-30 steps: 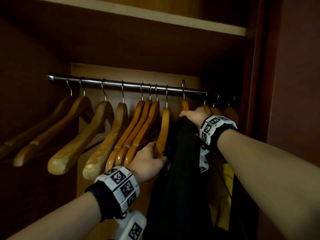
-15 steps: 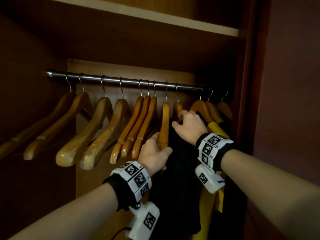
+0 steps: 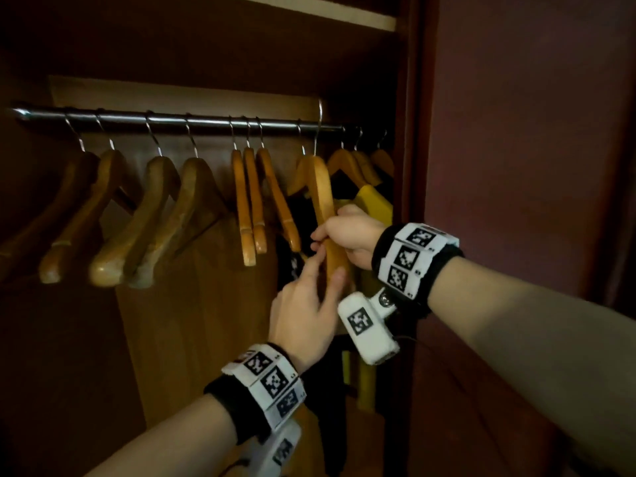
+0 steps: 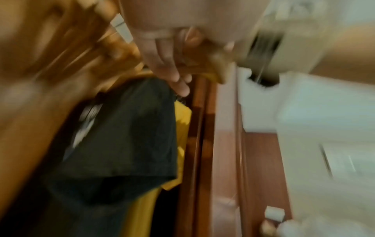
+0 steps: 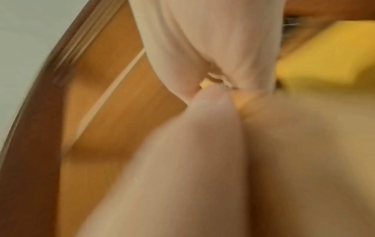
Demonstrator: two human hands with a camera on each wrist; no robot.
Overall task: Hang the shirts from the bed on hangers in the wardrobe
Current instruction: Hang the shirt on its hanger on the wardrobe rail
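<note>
An empty wooden hanger (image 3: pixel 320 187) is tilted, its hook (image 3: pixel 320 110) raised just above the metal rail (image 3: pixel 172 120). My right hand (image 3: pixel 327 241) grips the hanger's arm. My left hand (image 3: pixel 325 273) pinches the lower end between thumb and forefinger. Just behind hang a black shirt (image 3: pixel 290 215) and a yellow shirt (image 3: pixel 373 201) on their own hangers. The left wrist view is blurred; it shows the black shirt (image 4: pixel 125 136), the yellow shirt (image 4: pixel 182 128) and my fingers (image 4: pixel 178 83) beside the hanger's end (image 4: pixel 219 64). The right wrist view shows only blurred fingers (image 5: pixel 202 48).
Several empty wooden hangers (image 3: pixel 165 218) hang along the rail to the left. A shelf (image 3: pixel 327 12) spans the wardrobe above. The wardrobe's side panel (image 3: pixel 416 166) and a dark red wall (image 3: pixel 533 132) stand close on the right.
My right hand left the black shirt's hanger and took the empty hanger, lifting its hook off the rail. My left hand slid down to the hanger's lower end.
</note>
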